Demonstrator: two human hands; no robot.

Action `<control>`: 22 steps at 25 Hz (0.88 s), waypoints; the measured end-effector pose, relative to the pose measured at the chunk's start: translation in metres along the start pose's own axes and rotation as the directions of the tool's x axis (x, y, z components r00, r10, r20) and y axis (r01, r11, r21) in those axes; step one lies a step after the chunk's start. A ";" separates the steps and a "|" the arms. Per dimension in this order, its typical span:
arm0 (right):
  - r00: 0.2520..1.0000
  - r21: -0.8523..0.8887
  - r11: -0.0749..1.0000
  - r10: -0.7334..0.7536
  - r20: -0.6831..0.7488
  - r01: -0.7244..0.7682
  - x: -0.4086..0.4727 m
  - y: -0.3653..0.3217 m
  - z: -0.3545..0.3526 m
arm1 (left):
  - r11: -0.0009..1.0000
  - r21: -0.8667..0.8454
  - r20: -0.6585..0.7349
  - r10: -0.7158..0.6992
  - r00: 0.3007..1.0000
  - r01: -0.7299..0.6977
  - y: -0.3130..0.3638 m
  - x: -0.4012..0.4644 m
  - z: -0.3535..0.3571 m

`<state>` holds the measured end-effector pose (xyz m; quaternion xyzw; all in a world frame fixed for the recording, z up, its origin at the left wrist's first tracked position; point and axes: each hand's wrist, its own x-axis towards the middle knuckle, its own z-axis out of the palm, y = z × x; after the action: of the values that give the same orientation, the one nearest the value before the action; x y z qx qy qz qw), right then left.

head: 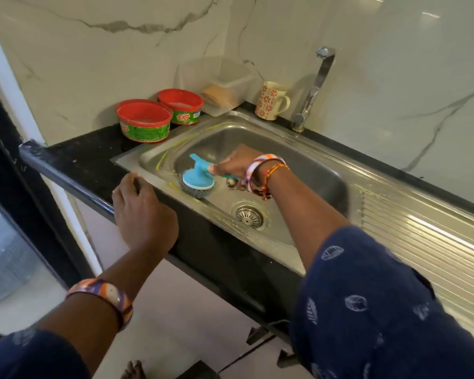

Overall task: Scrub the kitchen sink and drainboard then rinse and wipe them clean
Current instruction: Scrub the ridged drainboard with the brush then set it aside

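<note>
Your right hand [234,165], fingers clamped on blue scrubber [199,179], presses it against sink [298,170] wall; left hand [141,212], fingers loosely curled, rests on bench [85,160] edge.

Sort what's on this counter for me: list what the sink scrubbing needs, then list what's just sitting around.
In use:
right hand gripping the blue scrubber
sink
drainboard
tap
two red soap tubs, likely the cleaner

Lying about:
flowered mug
clear plastic box
left hand, resting on the counter edge
</note>
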<state>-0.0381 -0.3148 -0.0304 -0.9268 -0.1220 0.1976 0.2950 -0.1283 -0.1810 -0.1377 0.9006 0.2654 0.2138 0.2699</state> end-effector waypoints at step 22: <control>0.992 0.000 0.992 -0.123 -0.021 0.123 0.029 -0.018 0.020 | 0.998 0.057 0.053 0.025 0.998 -0.028 0.003 -0.001 -0.005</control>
<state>-0.0231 -0.2806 -0.0436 -0.9194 -0.1758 0.1693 0.3085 -0.1302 -0.1824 -0.1325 0.9167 0.2525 0.1857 0.2478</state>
